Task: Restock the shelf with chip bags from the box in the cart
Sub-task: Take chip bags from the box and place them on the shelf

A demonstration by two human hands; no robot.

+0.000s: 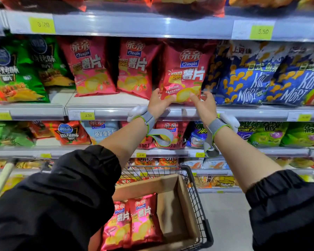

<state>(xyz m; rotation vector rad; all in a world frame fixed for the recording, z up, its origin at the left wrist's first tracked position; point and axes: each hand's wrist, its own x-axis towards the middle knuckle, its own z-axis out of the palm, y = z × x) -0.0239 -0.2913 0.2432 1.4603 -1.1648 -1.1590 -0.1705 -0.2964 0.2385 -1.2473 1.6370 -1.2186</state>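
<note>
A red chip bag (186, 73) stands upright at the front of the middle shelf (116, 111), third in a row with two matching red bags (92, 67) to its left. My left hand (158, 103) touches its lower left corner and my right hand (204, 104) its lower right corner, fingers curled against the bag from both sides. Below, a cardboard box (172, 211) sits in the black wire cart (199, 201) and holds two more red bags (132, 223), partly hidden by my left sleeve.
Green bags (16, 69) fill the shelf to the left and blue bags (257, 75) crowd the right side of the red bag. Lower shelves hold several other snacks. A pale handle (2, 180) slants at the far left. Grey floor (228, 220) shows right of the cart.
</note>
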